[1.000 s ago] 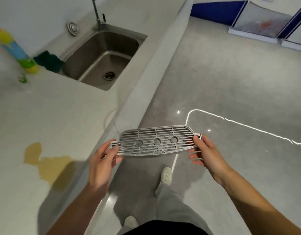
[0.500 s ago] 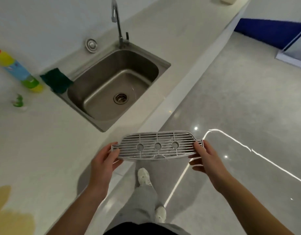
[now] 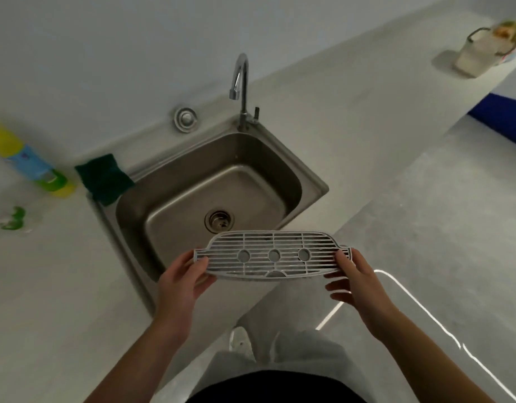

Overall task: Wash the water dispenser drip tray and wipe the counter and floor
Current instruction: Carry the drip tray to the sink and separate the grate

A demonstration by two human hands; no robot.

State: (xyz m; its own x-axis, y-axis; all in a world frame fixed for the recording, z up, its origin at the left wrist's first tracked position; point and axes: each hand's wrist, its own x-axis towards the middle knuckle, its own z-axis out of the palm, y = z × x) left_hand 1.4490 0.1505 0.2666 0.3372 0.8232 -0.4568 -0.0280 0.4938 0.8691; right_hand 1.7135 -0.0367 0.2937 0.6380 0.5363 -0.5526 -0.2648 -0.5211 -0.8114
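Seen from the head camera, I held the pale grey slotted plastic drip tray [image 3: 272, 255] flat and level in the air in front of me, long side across, its three round holes facing up. My left hand [image 3: 179, 282] pinched the tab at its left end, thumb on top and the other fingers curled beneath. My right hand [image 3: 357, 282] gripped the right end the same way, thumb lying on the grate and the fingers spread apart under it. The tray's far edge overlapped the near corner of the rectangular stainless steel sink [image 3: 163, 205], just short of the round drain [image 3: 219, 221], while its near edge hung over the lip of the light grey counter [image 3: 47, 286] and the polished grey floor [image 3: 425, 228]. The curved chrome faucet [image 3: 240, 82] stood at the back of the basin, well apart from the tray, and I could see no water running. A dark green sponge [image 3: 104, 178] lay on the sink's left rim, with a yellow, blue and green bottle [image 3: 27, 161] just beyond it. I judged this to be the carry to the sink, with washing not yet begun. The next move called for reaching the tray forward under the spout, then freeing one hand for the small tap lever [image 3: 256, 112], which meant the other hand had to hold the long grate alone.
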